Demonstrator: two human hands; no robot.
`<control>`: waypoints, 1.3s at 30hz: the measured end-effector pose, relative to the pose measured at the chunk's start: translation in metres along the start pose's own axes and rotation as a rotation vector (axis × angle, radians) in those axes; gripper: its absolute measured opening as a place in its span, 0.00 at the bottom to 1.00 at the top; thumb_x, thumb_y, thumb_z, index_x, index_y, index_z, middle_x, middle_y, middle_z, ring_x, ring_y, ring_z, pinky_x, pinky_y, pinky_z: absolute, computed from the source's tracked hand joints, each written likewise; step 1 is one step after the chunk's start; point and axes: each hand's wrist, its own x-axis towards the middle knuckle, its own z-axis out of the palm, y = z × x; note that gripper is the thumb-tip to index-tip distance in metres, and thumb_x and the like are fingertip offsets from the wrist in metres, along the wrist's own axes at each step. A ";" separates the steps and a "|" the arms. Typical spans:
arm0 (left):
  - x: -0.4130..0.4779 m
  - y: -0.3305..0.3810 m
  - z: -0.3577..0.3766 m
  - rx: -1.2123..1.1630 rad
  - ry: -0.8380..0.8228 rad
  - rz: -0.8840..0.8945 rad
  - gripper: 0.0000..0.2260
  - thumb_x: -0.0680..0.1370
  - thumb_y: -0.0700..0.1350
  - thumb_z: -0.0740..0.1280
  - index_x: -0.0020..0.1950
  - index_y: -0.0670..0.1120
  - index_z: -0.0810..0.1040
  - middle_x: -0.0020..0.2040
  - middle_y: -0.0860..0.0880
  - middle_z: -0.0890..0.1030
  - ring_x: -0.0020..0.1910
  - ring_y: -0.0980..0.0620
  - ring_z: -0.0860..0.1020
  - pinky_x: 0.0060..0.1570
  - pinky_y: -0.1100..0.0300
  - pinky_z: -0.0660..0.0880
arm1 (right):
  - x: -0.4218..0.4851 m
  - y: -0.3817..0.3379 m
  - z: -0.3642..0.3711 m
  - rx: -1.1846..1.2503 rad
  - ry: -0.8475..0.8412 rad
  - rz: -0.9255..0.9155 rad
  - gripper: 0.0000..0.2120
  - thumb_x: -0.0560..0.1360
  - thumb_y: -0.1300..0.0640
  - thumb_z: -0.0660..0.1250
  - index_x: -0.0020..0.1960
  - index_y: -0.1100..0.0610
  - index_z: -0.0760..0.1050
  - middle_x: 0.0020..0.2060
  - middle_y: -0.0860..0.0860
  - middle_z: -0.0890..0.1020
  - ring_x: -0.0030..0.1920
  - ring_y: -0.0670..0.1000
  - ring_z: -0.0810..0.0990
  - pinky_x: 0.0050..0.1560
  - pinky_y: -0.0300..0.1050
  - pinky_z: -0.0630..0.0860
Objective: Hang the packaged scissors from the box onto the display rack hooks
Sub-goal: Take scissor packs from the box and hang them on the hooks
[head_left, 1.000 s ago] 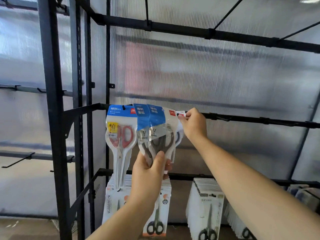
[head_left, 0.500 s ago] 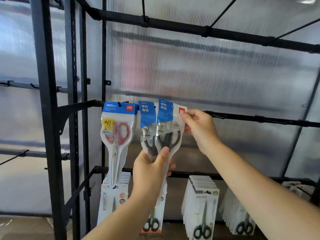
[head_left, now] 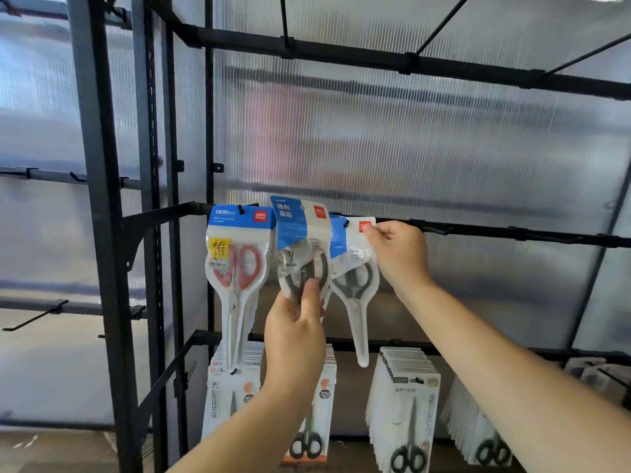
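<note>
Clear plastic black-handled scissors pack [head_left: 355, 268] is at the black rack rail [head_left: 512, 232]; right hand [head_left: 397, 254] pinches its header. Left hand [head_left: 295, 331] grips a second pack [head_left: 302, 240]. Next, I judge: seat the hole on the hook.

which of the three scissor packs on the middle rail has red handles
The leftmost pack, hanging free on its hook. It alone has red handles; the middle pack in the left hand and the right pack pinched by the right hand hold dark-handled scissors.
</note>
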 end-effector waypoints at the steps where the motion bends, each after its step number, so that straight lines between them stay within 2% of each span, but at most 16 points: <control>1: 0.000 0.001 0.000 0.003 -0.008 0.000 0.09 0.82 0.52 0.62 0.56 0.52 0.80 0.43 0.56 0.84 0.44 0.61 0.82 0.51 0.60 0.78 | 0.001 0.001 0.001 -0.022 0.002 -0.006 0.10 0.77 0.55 0.69 0.43 0.61 0.82 0.33 0.48 0.80 0.36 0.44 0.76 0.36 0.35 0.68; 4: 0.001 0.001 0.001 0.012 -0.045 -0.005 0.10 0.82 0.53 0.61 0.56 0.53 0.80 0.45 0.57 0.85 0.47 0.60 0.82 0.51 0.62 0.77 | 0.005 0.005 0.011 -0.066 0.002 0.015 0.09 0.78 0.55 0.69 0.43 0.60 0.80 0.33 0.47 0.78 0.36 0.46 0.75 0.33 0.33 0.66; 7: 0.001 0.001 -0.001 0.027 -0.060 -0.007 0.09 0.82 0.53 0.62 0.53 0.53 0.80 0.40 0.61 0.84 0.41 0.65 0.81 0.45 0.65 0.75 | 0.010 0.008 0.023 -0.085 0.006 0.070 0.08 0.78 0.54 0.69 0.44 0.58 0.77 0.38 0.48 0.79 0.40 0.48 0.77 0.35 0.33 0.67; 9: 0.002 0.001 -0.004 0.029 -0.088 -0.048 0.08 0.81 0.52 0.63 0.49 0.53 0.81 0.37 0.61 0.84 0.38 0.65 0.80 0.41 0.66 0.72 | 0.013 0.010 0.027 -0.110 0.005 0.100 0.09 0.78 0.52 0.69 0.44 0.57 0.76 0.39 0.48 0.80 0.41 0.50 0.78 0.36 0.38 0.70; 12: 0.003 0.000 -0.009 0.022 -0.139 -0.078 0.07 0.81 0.50 0.65 0.46 0.54 0.82 0.40 0.59 0.85 0.41 0.66 0.81 0.41 0.68 0.71 | 0.019 0.015 0.030 -0.140 -0.008 0.106 0.10 0.77 0.50 0.69 0.42 0.56 0.75 0.38 0.49 0.81 0.40 0.53 0.82 0.42 0.51 0.80; 14: 0.005 0.000 -0.010 0.040 -0.158 -0.063 0.06 0.80 0.49 0.66 0.47 0.54 0.82 0.41 0.58 0.85 0.42 0.65 0.81 0.41 0.69 0.71 | 0.021 0.016 0.030 -0.152 -0.035 0.119 0.10 0.77 0.50 0.69 0.41 0.55 0.75 0.38 0.50 0.82 0.40 0.54 0.82 0.44 0.56 0.81; 18: 0.012 -0.004 -0.006 0.054 -0.150 -0.079 0.04 0.79 0.47 0.68 0.50 0.53 0.83 0.42 0.57 0.86 0.44 0.62 0.82 0.39 0.71 0.72 | 0.012 0.011 0.018 -0.066 -0.014 0.194 0.13 0.81 0.47 0.61 0.48 0.56 0.75 0.41 0.49 0.81 0.46 0.54 0.82 0.48 0.52 0.80; 20: 0.016 -0.006 -0.003 0.059 -0.145 -0.089 0.03 0.78 0.45 0.70 0.49 0.51 0.83 0.41 0.56 0.86 0.42 0.61 0.82 0.37 0.73 0.73 | -0.001 0.007 0.009 0.102 -0.007 0.188 0.14 0.83 0.48 0.58 0.50 0.57 0.75 0.42 0.50 0.81 0.45 0.53 0.82 0.45 0.51 0.81; 24: 0.022 -0.011 0.004 0.125 -0.131 -0.067 0.03 0.77 0.43 0.72 0.49 0.49 0.81 0.39 0.54 0.85 0.36 0.62 0.81 0.34 0.73 0.73 | -0.023 -0.003 -0.006 0.366 -0.158 0.101 0.03 0.80 0.56 0.65 0.53 0.51 0.76 0.43 0.47 0.85 0.43 0.47 0.84 0.41 0.45 0.81; 26: 0.023 -0.014 0.007 0.177 -0.135 -0.073 0.05 0.76 0.44 0.73 0.51 0.48 0.80 0.40 0.53 0.85 0.37 0.61 0.82 0.36 0.70 0.74 | -0.024 -0.004 -0.012 0.432 -0.147 0.081 0.06 0.79 0.59 0.66 0.54 0.49 0.76 0.43 0.49 0.85 0.43 0.47 0.84 0.42 0.46 0.81; 28: 0.024 -0.015 0.011 0.191 -0.135 -0.087 0.06 0.76 0.45 0.73 0.51 0.48 0.80 0.42 0.53 0.85 0.41 0.58 0.82 0.39 0.67 0.75 | -0.024 -0.003 -0.017 0.457 -0.098 0.076 0.07 0.80 0.57 0.65 0.56 0.48 0.75 0.44 0.52 0.85 0.43 0.48 0.84 0.42 0.46 0.83; 31: 0.027 -0.015 0.016 0.199 -0.140 -0.087 0.06 0.75 0.46 0.73 0.51 0.49 0.81 0.43 0.53 0.85 0.43 0.57 0.83 0.40 0.66 0.75 | -0.024 0.002 -0.018 0.391 -0.095 -0.030 0.09 0.79 0.57 0.66 0.56 0.46 0.72 0.43 0.51 0.85 0.43 0.46 0.84 0.40 0.41 0.82; 35: 0.030 -0.013 0.021 0.275 -0.166 -0.070 0.07 0.75 0.47 0.73 0.52 0.49 0.80 0.43 0.54 0.84 0.43 0.59 0.81 0.38 0.68 0.74 | -0.019 0.012 -0.012 0.165 -0.123 -0.152 0.14 0.78 0.62 0.67 0.62 0.50 0.77 0.51 0.50 0.84 0.52 0.47 0.83 0.44 0.35 0.80; 37: 0.032 -0.012 0.023 0.300 -0.169 -0.066 0.09 0.75 0.48 0.73 0.53 0.50 0.78 0.44 0.55 0.83 0.42 0.60 0.80 0.35 0.70 0.72 | -0.016 0.015 -0.009 0.131 -0.119 -0.162 0.16 0.79 0.62 0.66 0.65 0.53 0.77 0.55 0.50 0.83 0.54 0.47 0.82 0.49 0.36 0.80; 39: 0.032 -0.011 0.024 0.315 -0.170 -0.068 0.10 0.75 0.48 0.73 0.54 0.51 0.76 0.44 0.56 0.82 0.41 0.60 0.79 0.33 0.71 0.72 | -0.015 0.016 -0.007 0.108 -0.113 -0.178 0.17 0.79 0.62 0.66 0.67 0.53 0.77 0.54 0.51 0.82 0.51 0.48 0.82 0.51 0.38 0.80</control>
